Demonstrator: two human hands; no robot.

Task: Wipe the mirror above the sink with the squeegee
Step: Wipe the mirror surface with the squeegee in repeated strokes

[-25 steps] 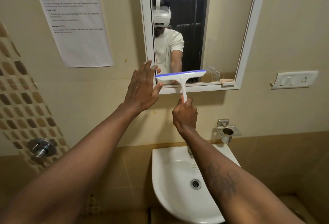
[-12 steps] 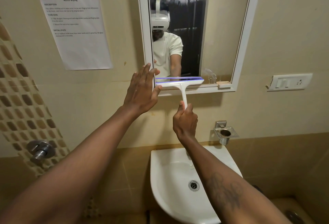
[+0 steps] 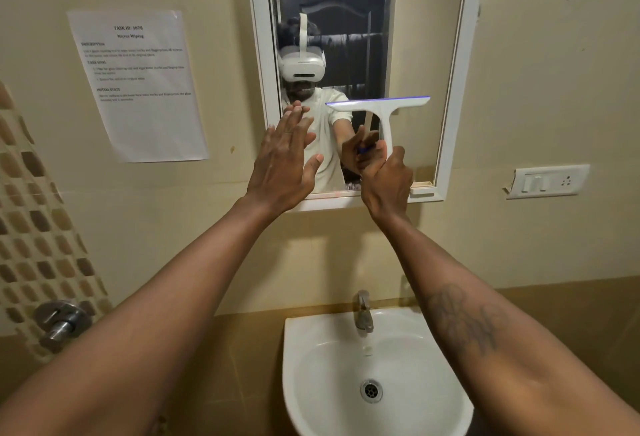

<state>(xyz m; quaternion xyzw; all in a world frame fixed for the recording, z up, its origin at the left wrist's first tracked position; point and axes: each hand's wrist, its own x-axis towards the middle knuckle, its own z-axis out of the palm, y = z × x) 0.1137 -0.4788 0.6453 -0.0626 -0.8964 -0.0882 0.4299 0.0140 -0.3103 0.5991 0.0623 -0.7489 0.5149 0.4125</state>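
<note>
The white-framed mirror (image 3: 446, 89) hangs on the wall above a white sink (image 3: 311, 349). My right hand (image 3: 386, 179) grips the handle of a white squeegee (image 3: 381, 105) with a purple-edged blade. The blade lies level against the glass, in the lower right half of the mirror. My left hand (image 3: 282, 162) is flat, fingers straight, over the mirror's lower left part and its frame; whether it touches the glass I cannot tell.
A tap (image 3: 362, 312) stands at the sink's back edge. A printed sheet (image 3: 138, 84) is taped to the wall at left. A wall valve (image 3: 60, 323) sits low on the left. A switch plate (image 3: 547, 181) is on the right wall.
My right hand has lifted the squeegee from the mirror's bottom edge and moved it rightward, higher on the glass. My left hand stays at the lower left of the mirror.
</note>
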